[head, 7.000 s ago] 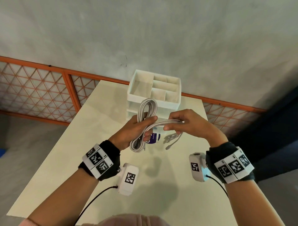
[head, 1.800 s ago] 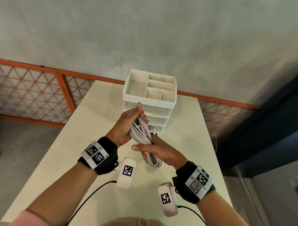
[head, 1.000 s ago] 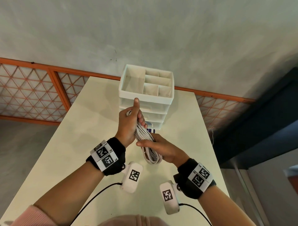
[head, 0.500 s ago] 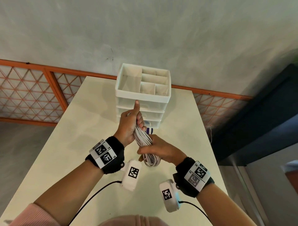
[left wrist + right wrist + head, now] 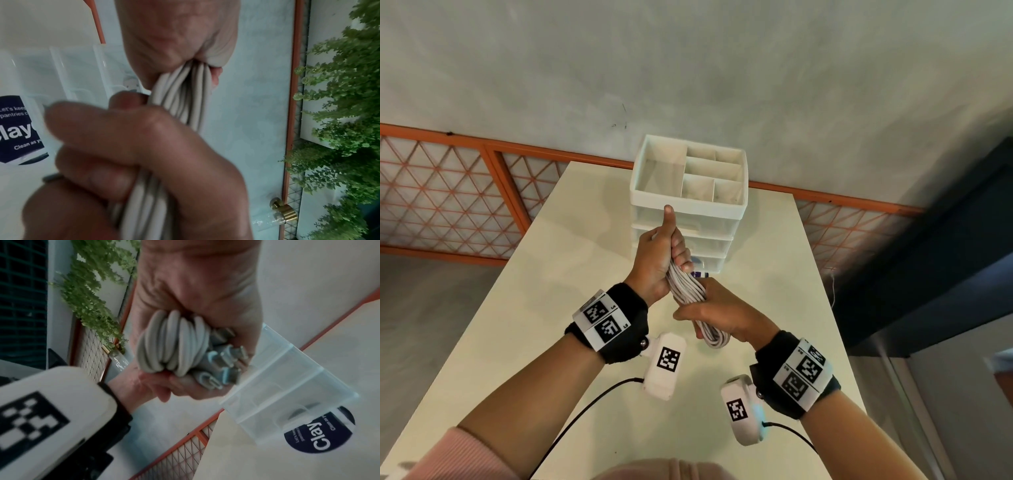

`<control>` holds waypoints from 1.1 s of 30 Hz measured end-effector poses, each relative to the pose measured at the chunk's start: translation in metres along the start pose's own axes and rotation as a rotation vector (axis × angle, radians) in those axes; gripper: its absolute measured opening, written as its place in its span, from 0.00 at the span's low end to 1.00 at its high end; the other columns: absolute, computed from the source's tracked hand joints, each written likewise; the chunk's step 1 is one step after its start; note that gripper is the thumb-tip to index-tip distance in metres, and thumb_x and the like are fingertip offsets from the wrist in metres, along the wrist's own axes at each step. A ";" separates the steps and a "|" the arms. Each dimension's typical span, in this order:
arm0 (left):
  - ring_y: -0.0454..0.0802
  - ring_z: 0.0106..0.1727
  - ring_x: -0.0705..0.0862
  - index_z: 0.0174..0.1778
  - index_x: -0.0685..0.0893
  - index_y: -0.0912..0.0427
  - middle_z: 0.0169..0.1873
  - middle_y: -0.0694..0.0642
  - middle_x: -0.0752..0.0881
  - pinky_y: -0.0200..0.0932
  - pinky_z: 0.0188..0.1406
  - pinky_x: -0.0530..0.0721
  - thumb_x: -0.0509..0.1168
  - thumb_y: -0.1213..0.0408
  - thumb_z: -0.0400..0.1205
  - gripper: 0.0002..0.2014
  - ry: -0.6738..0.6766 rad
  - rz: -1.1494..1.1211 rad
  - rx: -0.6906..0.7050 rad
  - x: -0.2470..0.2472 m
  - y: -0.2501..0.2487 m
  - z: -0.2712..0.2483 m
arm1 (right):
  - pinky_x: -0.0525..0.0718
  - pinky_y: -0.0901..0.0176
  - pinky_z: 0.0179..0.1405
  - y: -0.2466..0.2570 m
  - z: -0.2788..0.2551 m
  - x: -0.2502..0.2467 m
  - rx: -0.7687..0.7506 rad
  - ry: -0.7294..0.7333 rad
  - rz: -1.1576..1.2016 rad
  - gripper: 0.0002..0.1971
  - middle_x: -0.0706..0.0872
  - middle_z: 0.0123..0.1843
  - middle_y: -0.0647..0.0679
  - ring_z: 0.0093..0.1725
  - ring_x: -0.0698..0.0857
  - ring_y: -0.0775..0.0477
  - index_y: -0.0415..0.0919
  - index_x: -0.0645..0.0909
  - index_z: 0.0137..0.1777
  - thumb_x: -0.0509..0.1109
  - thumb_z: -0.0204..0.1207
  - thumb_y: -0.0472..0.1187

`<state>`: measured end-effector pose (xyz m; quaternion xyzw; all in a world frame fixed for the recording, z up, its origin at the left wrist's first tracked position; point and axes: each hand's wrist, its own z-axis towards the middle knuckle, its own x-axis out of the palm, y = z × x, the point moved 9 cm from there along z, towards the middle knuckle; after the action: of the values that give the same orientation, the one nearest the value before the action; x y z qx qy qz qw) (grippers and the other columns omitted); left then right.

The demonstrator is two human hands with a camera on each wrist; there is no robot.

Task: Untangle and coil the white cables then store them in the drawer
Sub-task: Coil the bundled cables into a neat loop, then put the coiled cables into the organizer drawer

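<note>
Cable bundle gripped between left hand, right hand

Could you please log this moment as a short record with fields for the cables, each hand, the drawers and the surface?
cables: white cable bundle, coiled, held above the table
left hand: left hand grips the bundle's upper end, thumb raised
right hand: right hand grips its lower part
drawers: drawer unit, drawers all look closed
surface: cream table
</note>
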<state>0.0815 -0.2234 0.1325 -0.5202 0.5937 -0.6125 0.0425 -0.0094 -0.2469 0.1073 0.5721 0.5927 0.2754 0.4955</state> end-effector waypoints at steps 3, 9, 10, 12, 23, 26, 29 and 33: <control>0.44 0.13 0.63 0.19 0.63 0.56 0.13 0.49 0.61 0.33 0.14 0.68 0.58 0.45 0.83 0.29 0.002 -0.011 -0.009 -0.002 0.003 0.004 | 0.80 0.64 0.24 0.004 -0.001 0.001 -0.050 0.008 -0.001 0.10 0.75 0.29 0.48 0.20 0.79 0.54 0.46 0.75 0.37 0.74 0.74 0.42; 0.46 0.18 0.71 0.23 0.68 0.58 0.16 0.50 0.67 0.39 0.21 0.80 0.59 0.44 0.82 0.26 0.074 -0.034 -0.049 -0.002 0.018 0.012 | 0.81 0.64 0.24 -0.001 -0.004 -0.011 -0.091 -0.021 0.084 0.11 0.75 0.30 0.46 0.21 0.78 0.55 0.41 0.78 0.39 0.72 0.76 0.46; 0.46 0.19 0.73 0.25 0.69 0.58 0.16 0.50 0.69 0.40 0.24 0.82 0.59 0.45 0.82 0.25 0.084 -0.014 -0.065 -0.002 0.023 0.015 | 0.81 0.64 0.24 -0.006 -0.003 -0.013 -0.080 -0.030 0.099 0.12 0.75 0.30 0.46 0.21 0.78 0.56 0.38 0.78 0.41 0.71 0.77 0.47; 0.47 0.21 0.78 0.25 0.72 0.59 0.18 0.51 0.73 0.42 0.29 0.85 0.60 0.45 0.82 0.24 0.119 -0.002 -0.131 -0.002 0.035 0.021 | 0.82 0.63 0.25 -0.018 0.001 -0.016 -0.047 -0.039 0.130 0.13 0.76 0.29 0.48 0.22 0.78 0.56 0.39 0.79 0.42 0.70 0.77 0.49; 0.51 0.68 0.75 0.76 0.69 0.62 0.76 0.60 0.73 0.50 0.60 0.74 0.48 0.43 0.86 0.31 -0.041 0.190 -0.294 -0.055 0.093 0.077 | 0.83 0.62 0.27 -0.090 0.025 -0.048 0.168 -0.105 0.267 0.13 0.76 0.29 0.49 0.25 0.76 0.52 0.40 0.79 0.38 0.71 0.76 0.49; 0.54 0.75 0.71 0.79 0.62 0.67 0.78 0.62 0.69 0.50 0.62 0.76 0.49 0.47 0.87 0.31 -0.120 0.116 -0.269 -0.061 0.092 0.097 | 0.83 0.60 0.29 -0.101 0.028 -0.058 0.196 -0.106 0.273 0.13 0.76 0.28 0.50 0.24 0.76 0.52 0.40 0.79 0.38 0.72 0.76 0.49; 0.53 0.72 0.75 0.77 0.63 0.71 0.73 0.64 0.73 0.50 0.68 0.76 0.52 0.48 0.86 0.32 -0.163 0.076 -0.246 -0.061 0.095 0.113 | 0.85 0.60 0.30 -0.108 0.031 -0.065 0.212 -0.113 0.263 0.13 0.76 0.28 0.50 0.23 0.78 0.53 0.38 0.79 0.39 0.72 0.76 0.49; 0.45 0.45 0.82 0.55 0.77 0.71 0.46 0.58 0.82 0.48 0.67 0.78 0.56 0.50 0.85 0.22 -0.191 0.039 -0.223 -0.062 0.100 0.126 | 0.85 0.60 0.30 -0.113 0.032 -0.072 0.217 -0.117 0.278 0.14 0.76 0.29 0.48 0.23 0.78 0.52 0.38 0.79 0.41 0.71 0.76 0.49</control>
<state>0.1397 -0.2977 -0.0123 -0.5658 0.6613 -0.4896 0.0528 -0.0363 -0.3446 0.0145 0.7138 0.5041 0.2421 0.4217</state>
